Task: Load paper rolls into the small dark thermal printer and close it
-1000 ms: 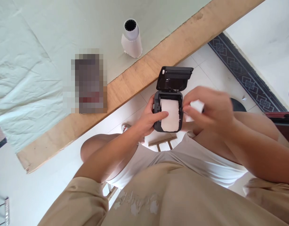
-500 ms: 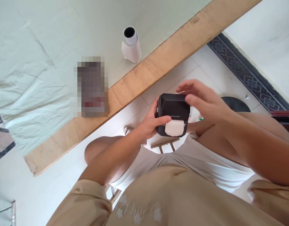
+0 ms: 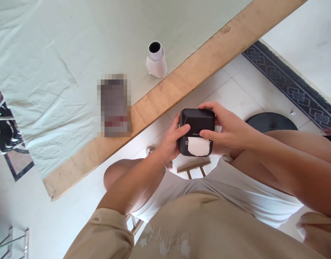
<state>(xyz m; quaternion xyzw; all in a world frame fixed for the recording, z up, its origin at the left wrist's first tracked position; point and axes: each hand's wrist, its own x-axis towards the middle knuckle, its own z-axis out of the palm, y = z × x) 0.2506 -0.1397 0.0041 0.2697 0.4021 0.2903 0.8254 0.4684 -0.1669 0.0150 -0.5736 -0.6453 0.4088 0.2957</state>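
Note:
Above my lap I hold a small black label printer (image 3: 198,120) with rounded corners. A white strip of label paper (image 3: 198,146) with a curved end shows at its near side. My left hand (image 3: 174,141) grips the printer's left side, thumb on top. On the right side is my right hand (image 3: 222,126), with its thumb on the top face and its fingers at the far right corner. The printer's underside is hidden. Past it on the table stands a white paper roll (image 3: 157,66) with a partly unwound outer layer and a pale core, dark inside.
A pale wrinkled sheet covers the table (image 3: 73,46), whose bare wooden edge (image 3: 165,95) runs diagonally in front of me. A pixelated flat item (image 3: 114,108) lies near that edge. On the tiled floor at right stands a black round seat (image 3: 272,121).
My right hand, raised off the printer's right corner before, has come down and closed on its right side. The view has shifted slightly, and my left hand keeps its hold.

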